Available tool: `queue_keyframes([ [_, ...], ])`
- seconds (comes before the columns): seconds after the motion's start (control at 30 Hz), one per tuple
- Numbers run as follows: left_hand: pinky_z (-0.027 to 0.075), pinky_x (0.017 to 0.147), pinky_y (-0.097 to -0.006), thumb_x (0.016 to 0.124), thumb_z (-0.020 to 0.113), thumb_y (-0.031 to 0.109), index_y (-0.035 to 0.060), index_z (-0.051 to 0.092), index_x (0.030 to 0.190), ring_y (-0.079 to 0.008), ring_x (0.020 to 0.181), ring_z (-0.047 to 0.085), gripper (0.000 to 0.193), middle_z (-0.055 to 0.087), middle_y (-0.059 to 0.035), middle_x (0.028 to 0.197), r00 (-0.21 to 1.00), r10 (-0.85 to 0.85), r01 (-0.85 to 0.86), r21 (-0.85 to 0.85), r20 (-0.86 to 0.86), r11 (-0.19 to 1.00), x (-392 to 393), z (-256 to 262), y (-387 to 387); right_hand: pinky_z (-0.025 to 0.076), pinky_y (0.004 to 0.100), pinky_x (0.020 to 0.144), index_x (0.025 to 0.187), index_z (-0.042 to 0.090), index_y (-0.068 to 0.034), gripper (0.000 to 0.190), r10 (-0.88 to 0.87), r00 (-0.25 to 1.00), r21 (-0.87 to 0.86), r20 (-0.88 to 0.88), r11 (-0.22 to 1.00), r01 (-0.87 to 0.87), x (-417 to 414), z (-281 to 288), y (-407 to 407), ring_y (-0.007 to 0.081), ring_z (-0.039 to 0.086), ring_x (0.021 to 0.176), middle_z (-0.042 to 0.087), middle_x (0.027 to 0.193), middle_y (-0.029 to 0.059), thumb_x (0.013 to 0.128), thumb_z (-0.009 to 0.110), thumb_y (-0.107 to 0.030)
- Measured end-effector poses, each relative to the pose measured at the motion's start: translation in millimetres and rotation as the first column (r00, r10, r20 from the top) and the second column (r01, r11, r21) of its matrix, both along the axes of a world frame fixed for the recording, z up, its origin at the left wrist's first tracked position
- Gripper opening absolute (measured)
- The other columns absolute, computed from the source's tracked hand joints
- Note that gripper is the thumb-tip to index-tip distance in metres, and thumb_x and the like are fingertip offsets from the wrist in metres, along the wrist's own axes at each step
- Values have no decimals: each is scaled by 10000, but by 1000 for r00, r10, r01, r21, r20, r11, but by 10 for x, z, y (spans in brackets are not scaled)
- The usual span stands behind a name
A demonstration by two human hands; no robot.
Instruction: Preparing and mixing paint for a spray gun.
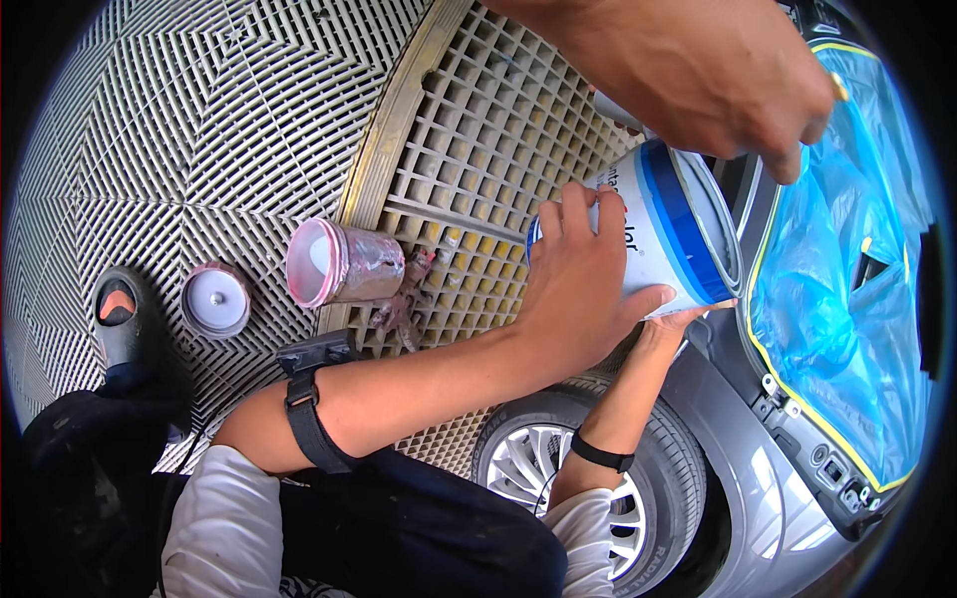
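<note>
A white paint can (635, 224) with blue bands is held tilted, its rimmed end facing right. My left hand (579, 265) lies over its near side, fingers spread up the wall and thumb along the lower edge. Below that end, my right hand (684, 318) supports the can's underside, mostly hidden by it. Another person's hand (718, 82) reaches in from the top, bent over the rim. Behind that arm a grey cylindrical object (619, 111) shows partly, with fingertips beside it. How full the can is I cannot tell.
On the floor grating (478, 149) stands an open, paint-stained cup (366, 261), with a paint-crusted spray gun (407, 299) beside it. A round lid (217, 299) lies near a shoe (119, 314). At right are a car wheel (553, 448), grey body panel (748, 433) and blue masking film (830, 299).
</note>
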State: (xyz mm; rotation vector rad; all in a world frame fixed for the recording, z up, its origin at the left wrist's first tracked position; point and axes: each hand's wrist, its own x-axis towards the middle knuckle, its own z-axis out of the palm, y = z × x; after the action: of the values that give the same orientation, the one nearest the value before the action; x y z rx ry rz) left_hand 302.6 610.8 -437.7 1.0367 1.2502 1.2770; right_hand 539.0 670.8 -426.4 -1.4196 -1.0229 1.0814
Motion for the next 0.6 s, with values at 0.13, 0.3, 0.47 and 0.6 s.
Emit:
queue_keyframes([
  [0.13, 370, 947, -505, 781, 822, 318, -113, 367, 1318, -420, 1091, 407, 825, 394, -290, 1235, 1000, 4, -4, 0, -4, 1000, -3, 5, 22, 394, 567, 1132, 1533, 345, -105, 1278, 163, 980, 3, -113, 986, -164, 93, 6, 43, 375, 448, 1372, 427, 1524, 167, 586, 613, -920],
  [0.3, 371, 949, -507, 775, 825, 308, -117, 362, 1320, -427, 1091, 406, 832, 391, -291, 1240, 1000, 1, -1, 14, -22, 1000, -27, 6, 44, 387, 568, 1138, 1536, 337, -98, 1291, 205, 972, 21, -117, 979, -204, -52, -5, 85, 376, 440, 1378, 420, 1528, 170, 580, 620, -917],
  [0.47, 369, 951, -512, 776, 817, 300, -122, 355, 1322, -435, 1086, 405, 831, 384, -290, 1236, 999, 12, -10, 57, -32, 998, -67, -7, 65, 385, 567, 1139, 1537, 334, -96, 1294, 194, 975, 23, -105, 981, -192, -60, -59, 85, 376, 437, 1380, 416, 1531, 170, 578, 622, -917],
  [0.6, 367, 953, -519, 784, 803, 293, -123, 339, 1343, -444, 1085, 403, 838, 374, -302, 1248, 999, 16, -12, 83, -42, 996, -92, -35, 76, 383, 566, 1141, 1538, 332, -95, 1297, 177, 980, 24, -93, 984, -176, -47, -76, 48, 375, 435, 1382, 413, 1533, 170, 577, 623, -916],
])
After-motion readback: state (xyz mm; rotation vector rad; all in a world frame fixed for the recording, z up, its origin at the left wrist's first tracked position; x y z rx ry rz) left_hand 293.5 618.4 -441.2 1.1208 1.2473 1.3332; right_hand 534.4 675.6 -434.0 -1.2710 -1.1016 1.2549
